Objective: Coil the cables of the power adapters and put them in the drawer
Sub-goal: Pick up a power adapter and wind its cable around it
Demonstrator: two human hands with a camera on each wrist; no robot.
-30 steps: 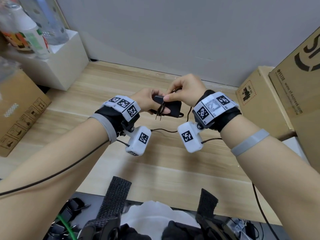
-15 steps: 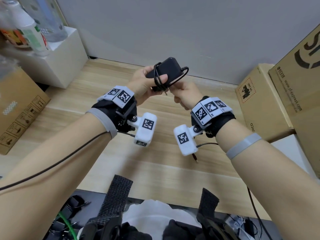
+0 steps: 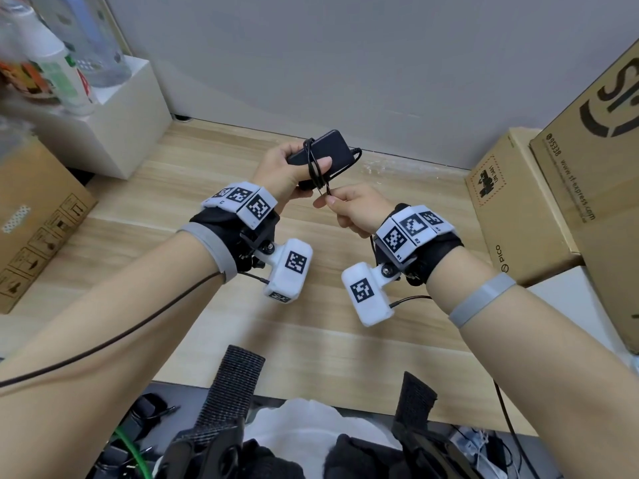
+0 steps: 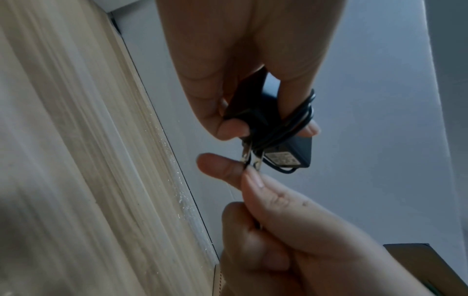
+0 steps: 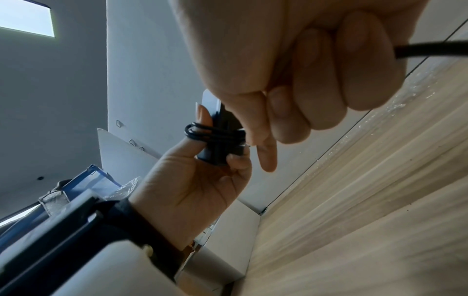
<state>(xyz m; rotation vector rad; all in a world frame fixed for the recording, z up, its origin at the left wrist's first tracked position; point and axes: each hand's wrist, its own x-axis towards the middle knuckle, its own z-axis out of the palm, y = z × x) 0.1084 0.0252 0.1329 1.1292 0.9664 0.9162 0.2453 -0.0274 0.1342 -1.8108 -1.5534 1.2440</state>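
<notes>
A black power adapter (image 3: pixel 328 146) is held above the wooden desk (image 3: pixel 311 340) near the back wall. My left hand (image 3: pixel 287 171) grips it, thumb pressed over the thin black cable (image 3: pixel 313 167) wound several times round its body. In the left wrist view the adapter (image 4: pixel 296 148) shows its label and metal prongs (image 4: pixel 247 154). My right hand (image 3: pixel 349 207), just below and right of the adapter, pinches the cable's free end between thumb and forefinger. The right wrist view shows the wound cable (image 5: pixel 210 133) round the adapter (image 5: pixel 220 148). A drawer front is not visible.
Cardboard boxes (image 3: pixel 518 209) stand at the right, another cardboard box (image 3: pixel 31 216) at the left. A white box (image 3: pixel 117 122) with bottles (image 3: pixel 58 70) sits back left. Dark items and cables (image 3: pixel 138 426) lie below the desk's near edge.
Both hands have lifted the adapter up and away toward the wall. The loose cable that hung to the desk is now wound round the adapter, its end in my right fingers.
</notes>
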